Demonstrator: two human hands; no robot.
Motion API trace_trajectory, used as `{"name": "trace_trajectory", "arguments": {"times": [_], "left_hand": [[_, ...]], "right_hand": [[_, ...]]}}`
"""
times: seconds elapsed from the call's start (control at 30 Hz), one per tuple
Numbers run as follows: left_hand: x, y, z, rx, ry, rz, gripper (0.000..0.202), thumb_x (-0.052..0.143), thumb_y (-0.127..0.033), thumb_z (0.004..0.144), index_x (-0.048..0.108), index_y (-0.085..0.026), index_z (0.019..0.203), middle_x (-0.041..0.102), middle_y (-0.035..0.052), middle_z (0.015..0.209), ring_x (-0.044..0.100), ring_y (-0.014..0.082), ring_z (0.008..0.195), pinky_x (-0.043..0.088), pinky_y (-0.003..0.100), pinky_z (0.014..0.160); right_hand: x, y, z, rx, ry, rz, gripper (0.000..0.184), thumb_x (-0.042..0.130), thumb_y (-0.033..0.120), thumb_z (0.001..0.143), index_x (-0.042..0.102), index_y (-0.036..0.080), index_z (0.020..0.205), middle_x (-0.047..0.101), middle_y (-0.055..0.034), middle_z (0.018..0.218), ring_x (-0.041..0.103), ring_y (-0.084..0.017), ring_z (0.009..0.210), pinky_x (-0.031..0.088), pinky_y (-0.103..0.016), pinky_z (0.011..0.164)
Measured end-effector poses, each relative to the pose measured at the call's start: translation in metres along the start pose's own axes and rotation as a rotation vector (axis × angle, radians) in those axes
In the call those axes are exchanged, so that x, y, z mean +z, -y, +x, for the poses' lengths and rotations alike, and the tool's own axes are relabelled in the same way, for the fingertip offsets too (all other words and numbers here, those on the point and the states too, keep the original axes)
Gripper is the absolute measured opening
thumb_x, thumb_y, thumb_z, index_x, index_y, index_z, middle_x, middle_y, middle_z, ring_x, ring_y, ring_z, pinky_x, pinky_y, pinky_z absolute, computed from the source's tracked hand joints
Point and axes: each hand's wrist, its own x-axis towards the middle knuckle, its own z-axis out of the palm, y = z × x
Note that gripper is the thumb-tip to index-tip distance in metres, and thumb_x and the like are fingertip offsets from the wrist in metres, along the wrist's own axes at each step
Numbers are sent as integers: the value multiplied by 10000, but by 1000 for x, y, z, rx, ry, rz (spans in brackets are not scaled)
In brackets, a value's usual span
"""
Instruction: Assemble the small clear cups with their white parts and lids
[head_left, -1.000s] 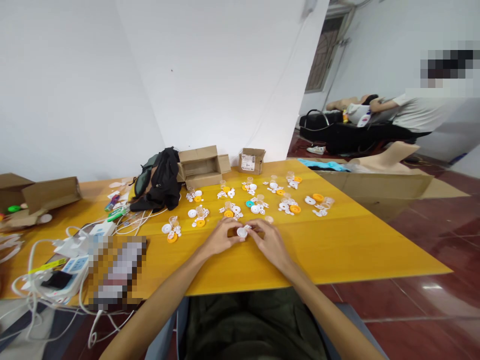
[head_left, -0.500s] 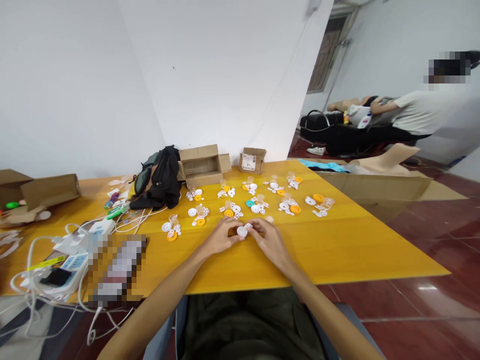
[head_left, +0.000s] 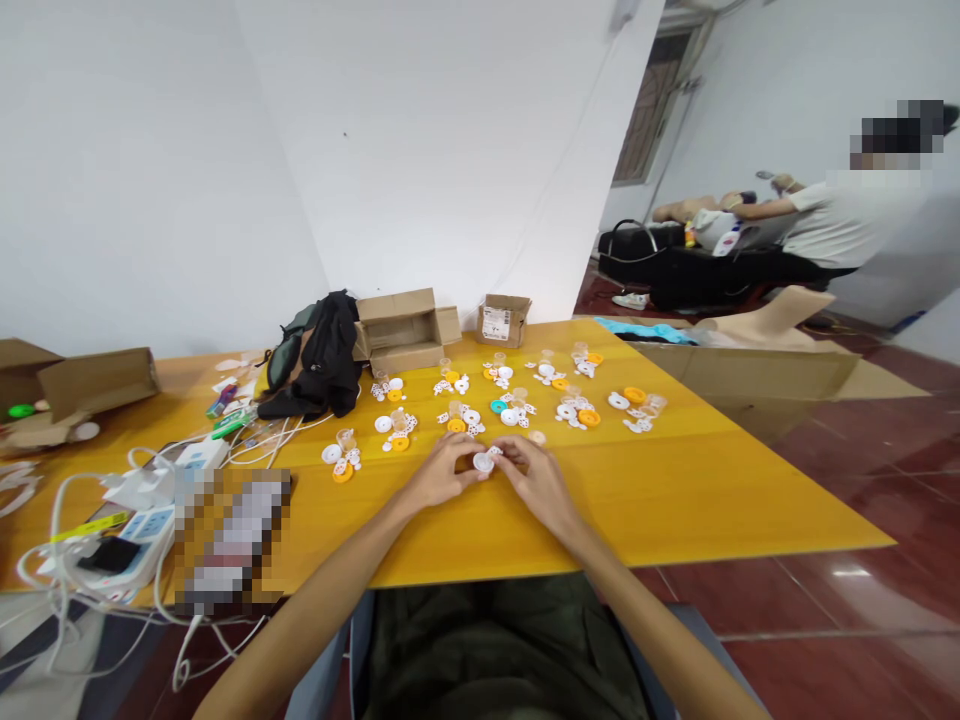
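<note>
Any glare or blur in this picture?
Head view: a white glare spot on the red floor; head view: coarse pixel blocks over the dark-edged device; head view: the white part between left hand and right hand lacks fine detail.

To the right of the right hand's (head_left: 536,480) fingers, and nearer than both sets of fingers, bare tabletop (head_left: 697,490) leaves a hand low passage; the gap between the fingertips is filled by a small cup (head_left: 483,464). Just beyond the fingers, an orange disc (head_left: 456,427), a teal disc (head_left: 499,407) and a pale disc (head_left: 538,438) obstruct; well left of the left hand's (head_left: 439,477) fingers, white cables (head_left: 64,560) and a power strip (head_left: 142,555) bar the way.
</note>
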Motion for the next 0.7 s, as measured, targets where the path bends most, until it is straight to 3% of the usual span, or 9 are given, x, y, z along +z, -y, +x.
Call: {"name": "trace_trajectory", "arguments": {"times": [0.7], "left_hand": [[0,1,1,-36,-32,-44,186,752,-242,757,698,-209,933,705,39,973,599,237,973,446,378,949]], "right_hand": [[1,-2,-1,-83,-3,-153,146,545,292,877,685,258,861,734,-36,875,684,-229,819,545,-389,815]]}}
